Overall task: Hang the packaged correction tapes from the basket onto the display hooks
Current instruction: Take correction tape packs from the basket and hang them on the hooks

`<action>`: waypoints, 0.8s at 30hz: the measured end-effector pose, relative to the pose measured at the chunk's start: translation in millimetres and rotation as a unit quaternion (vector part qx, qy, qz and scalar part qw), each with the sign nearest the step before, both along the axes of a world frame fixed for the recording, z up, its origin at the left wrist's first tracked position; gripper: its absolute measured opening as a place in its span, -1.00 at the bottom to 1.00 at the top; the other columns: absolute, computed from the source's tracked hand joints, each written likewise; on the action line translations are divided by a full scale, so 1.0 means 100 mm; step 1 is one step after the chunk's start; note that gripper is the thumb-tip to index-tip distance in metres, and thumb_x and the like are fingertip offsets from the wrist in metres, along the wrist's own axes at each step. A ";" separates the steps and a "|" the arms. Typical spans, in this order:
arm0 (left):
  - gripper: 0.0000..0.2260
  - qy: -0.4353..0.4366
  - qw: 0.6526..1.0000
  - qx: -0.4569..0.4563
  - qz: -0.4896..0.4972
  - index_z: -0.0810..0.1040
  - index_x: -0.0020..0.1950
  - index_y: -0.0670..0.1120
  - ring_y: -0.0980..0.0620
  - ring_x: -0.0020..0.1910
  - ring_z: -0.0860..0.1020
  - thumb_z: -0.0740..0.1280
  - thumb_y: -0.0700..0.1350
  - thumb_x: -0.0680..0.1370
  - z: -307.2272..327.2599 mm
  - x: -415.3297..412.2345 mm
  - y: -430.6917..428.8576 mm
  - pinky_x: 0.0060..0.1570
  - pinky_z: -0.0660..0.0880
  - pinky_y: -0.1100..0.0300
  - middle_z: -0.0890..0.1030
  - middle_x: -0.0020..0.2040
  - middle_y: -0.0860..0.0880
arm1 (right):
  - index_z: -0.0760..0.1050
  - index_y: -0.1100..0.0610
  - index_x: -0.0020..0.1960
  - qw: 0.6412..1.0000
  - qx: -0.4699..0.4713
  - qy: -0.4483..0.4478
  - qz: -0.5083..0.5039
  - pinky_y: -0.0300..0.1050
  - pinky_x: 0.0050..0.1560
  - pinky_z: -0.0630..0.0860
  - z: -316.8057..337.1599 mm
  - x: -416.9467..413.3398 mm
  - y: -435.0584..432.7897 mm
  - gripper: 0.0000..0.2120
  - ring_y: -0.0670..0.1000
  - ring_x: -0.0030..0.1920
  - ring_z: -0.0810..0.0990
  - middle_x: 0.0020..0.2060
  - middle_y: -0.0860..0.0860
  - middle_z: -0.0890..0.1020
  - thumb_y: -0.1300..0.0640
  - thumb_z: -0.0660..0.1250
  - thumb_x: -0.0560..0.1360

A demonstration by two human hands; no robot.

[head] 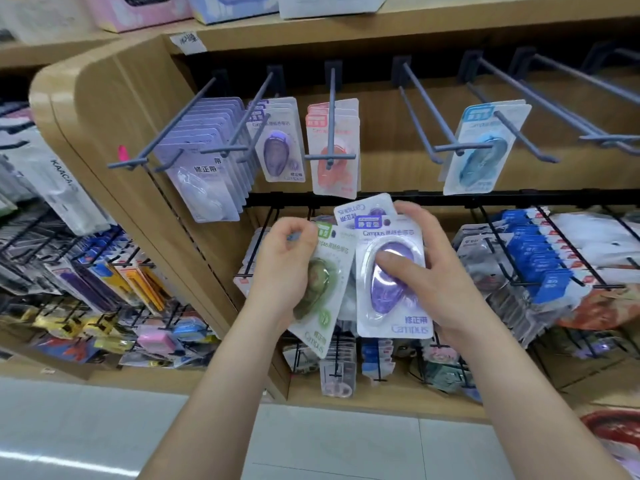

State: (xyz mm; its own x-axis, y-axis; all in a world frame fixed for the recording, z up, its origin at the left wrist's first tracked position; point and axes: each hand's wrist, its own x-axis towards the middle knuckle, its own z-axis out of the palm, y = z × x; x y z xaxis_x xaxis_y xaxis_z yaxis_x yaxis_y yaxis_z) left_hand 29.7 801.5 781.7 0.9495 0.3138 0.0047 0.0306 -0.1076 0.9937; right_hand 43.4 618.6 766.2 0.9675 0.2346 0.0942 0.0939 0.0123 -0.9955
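Holding three packs in front of the shelf, I grip the green correction tape pack [329,282] in my left hand [287,265], fingers curled round its upper edge, while my right hand [440,271] clasps the purple correction tape pack [388,299], thumb on its blister, with an upside-down pack [360,207] behind it. On the display hooks, lavender packs [204,168], purple packs [280,147], orange packs [343,174] and one blue pack [485,150] already hang, and the hook [429,109] between orange and blue is bare. I judge the job partway done: these three are still to hang, and the basket is out of view
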 end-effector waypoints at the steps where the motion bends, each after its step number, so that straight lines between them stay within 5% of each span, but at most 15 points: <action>1: -0.89 -0.007 1.000 -0.008 0.003 0.48 0.01 0.02 0.13 -0.56 0.38 0.21 -0.16 0.67 -0.01 -0.02 0.02 -0.55 0.34 0.27 0.52 -0.43 0.03 | 0.33 -0.41 0.33 0.999 0.038 0.019 0.002 0.18 0.22 0.56 -0.01 -0.01 -0.01 -0.39 0.03 0.22 0.61 0.25 -0.12 0.60 0.08 0.49 0.46; 4: -0.69 -0.045 0.998 0.031 0.018 0.47 0.02 0.18 -0.05 -0.49 0.35 0.13 -0.24 0.69 -0.03 -0.04 0.09 -0.52 0.31 0.20 0.46 -0.31 -0.17 | 0.24 -0.33 0.43 0.986 0.143 0.084 0.004 0.09 0.06 0.63 -0.07 -0.03 -0.02 -0.19 0.06 0.13 0.68 0.18 -0.02 0.67 0.10 0.51 0.32; 11: -0.59 -0.049 0.976 0.211 0.015 0.58 -0.16 0.13 0.13 -0.49 0.35 0.09 -0.30 0.62 0.01 -0.07 -0.05 -0.46 0.25 0.29 0.47 -0.27 -0.04 | 0.52 0.03 0.29 0.965 0.214 0.144 0.036 -0.04 -0.18 0.63 -0.18 -0.06 0.03 -0.52 0.09 -0.05 0.69 0.08 0.11 0.69 0.16 0.40 0.38; 14: -0.62 -0.029 0.977 0.209 0.003 0.59 -0.21 0.14 0.07 -0.50 0.38 0.14 -0.27 0.60 0.01 -0.08 -0.01 -0.47 0.29 0.26 0.52 -0.24 -0.08 | 0.51 0.03 0.27 0.963 0.224 0.145 0.017 -0.04 -0.17 0.61 -0.21 -0.04 0.02 -0.51 0.08 -0.06 0.69 0.07 0.10 0.69 0.17 0.43 0.35; 17: -0.81 -0.025 0.970 0.241 -0.034 0.55 -0.10 0.17 0.01 -0.45 0.46 0.26 -0.10 0.61 0.02 -0.16 0.09 -0.42 0.38 0.13 0.56 -0.24 0.12 | 0.50 -0.02 0.28 0.966 0.222 0.131 0.002 -0.04 -0.12 0.59 -0.25 -0.01 -0.04 -0.49 0.05 -0.03 0.67 0.07 0.08 0.68 0.22 0.48 0.36; 19: -0.92 0.001 0.963 0.251 -0.095 0.53 0.02 0.21 0.16 -0.46 0.47 0.37 0.04 0.56 0.03 -0.23 0.10 -0.40 0.38 0.23 0.53 -0.26 0.31 | 0.48 -0.03 0.29 0.968 0.222 0.114 0.003 -0.09 -0.13 0.60 -0.24 -0.01 -0.07 -0.49 0.03 -0.03 0.67 0.06 0.06 0.68 0.22 0.44 0.37; 22: -0.77 0.052 0.960 0.192 -0.196 0.58 0.07 0.17 0.18 -0.46 0.49 0.46 0.12 0.44 0.01 -0.27 0.00 -0.40 0.43 0.28 0.56 -0.23 0.26 | 0.46 -0.11 0.28 0.982 0.178 0.068 -0.001 -0.07 -0.07 0.60 -0.22 -0.04 -0.04 -0.42 0.03 0.01 0.68 0.08 0.04 0.69 0.26 0.50 0.33; 24: -0.70 0.070 0.961 0.115 -0.242 0.63 0.08 0.06 0.07 -0.28 0.61 0.47 0.12 0.39 -0.03 -0.27 -0.08 -0.24 0.57 0.16 0.67 -0.11 0.14 | 0.42 -0.16 0.30 0.991 0.130 0.018 -0.010 -0.08 0.00 0.62 -0.21 -0.06 0.02 -0.37 0.02 0.09 0.67 0.14 0.00 0.67 0.25 0.50 0.32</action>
State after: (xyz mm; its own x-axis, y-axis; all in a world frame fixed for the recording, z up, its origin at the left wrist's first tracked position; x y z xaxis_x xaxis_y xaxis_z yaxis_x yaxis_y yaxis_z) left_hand 2.4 793.2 778.3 0.9803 -0.1595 -0.1166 0.0523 -0.3597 0.9316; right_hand 37.5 620.4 744.8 0.9756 0.1880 0.1134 0.0605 0.2664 -0.9620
